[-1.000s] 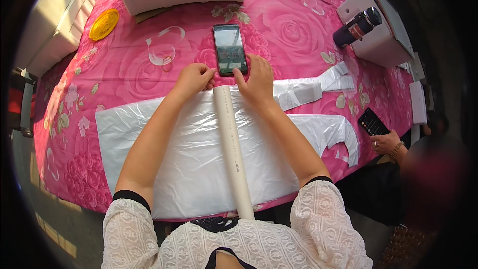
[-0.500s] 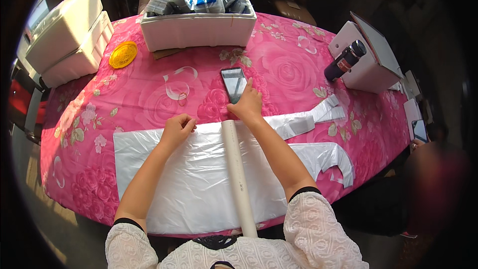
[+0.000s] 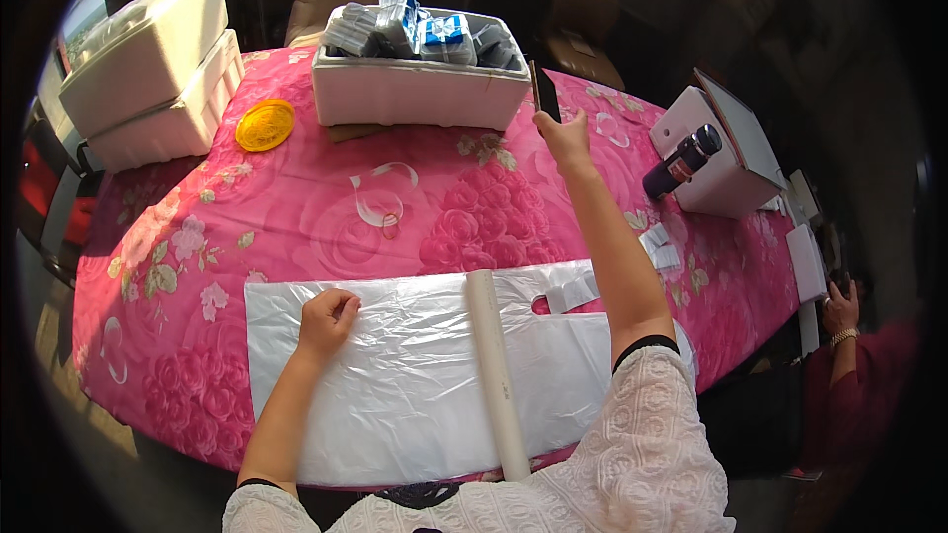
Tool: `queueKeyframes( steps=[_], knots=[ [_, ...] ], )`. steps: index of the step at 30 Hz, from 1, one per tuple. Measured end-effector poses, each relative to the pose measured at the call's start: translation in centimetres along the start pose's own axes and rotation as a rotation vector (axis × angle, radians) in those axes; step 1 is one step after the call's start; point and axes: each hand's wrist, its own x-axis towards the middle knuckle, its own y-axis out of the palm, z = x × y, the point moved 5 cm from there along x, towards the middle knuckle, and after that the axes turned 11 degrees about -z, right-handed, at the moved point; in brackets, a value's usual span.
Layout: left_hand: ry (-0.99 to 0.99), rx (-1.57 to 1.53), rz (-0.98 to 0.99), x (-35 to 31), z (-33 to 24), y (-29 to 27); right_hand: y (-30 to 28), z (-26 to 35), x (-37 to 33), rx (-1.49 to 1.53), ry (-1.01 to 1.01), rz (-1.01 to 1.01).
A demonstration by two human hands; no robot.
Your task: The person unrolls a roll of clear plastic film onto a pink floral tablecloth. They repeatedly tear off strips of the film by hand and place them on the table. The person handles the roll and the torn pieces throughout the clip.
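Note:
My right hand point(image 3: 565, 141) is stretched out far over the table, its fingers closed round a dark phone point(image 3: 544, 94). The phone is raised and seen nearly edge-on, by the right end of the white foam box point(image 3: 420, 99). My left hand point(image 3: 328, 322) rests, loosely curled and with nothing visible in it, on a silvery-white plastic sheet point(image 3: 395, 375). Across that sheet lies a long pale tube point(image 3: 499, 380), pointing from my body toward the far side. Cut-outs show at the sheet's right part, which my right arm partly covers.
Silver and blue packets point(image 3: 446, 37) fill the foam box. Two stacked foam boxes point(image 3: 148, 69) and a yellow oval dish point(image 3: 265, 125) are on the left. A dark bottle point(image 3: 681, 163) leans by another white box point(image 3: 731, 173). At the right edge is another person's hand point(image 3: 840, 308).
My right hand has picked up the phone from the tablecloth and carried it away from me, toward the foam box. My left hand has drawn back a little over the sheet.

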Motion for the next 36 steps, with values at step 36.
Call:
queueKeyframes(
  steps=[36],
  knots=[
    [0.155, -0.071, -0.131, 0.2, -1.7, -1.7, 12.9, 11.0, -3.4, -0.323, -0.686, 0.029]
  ],
)
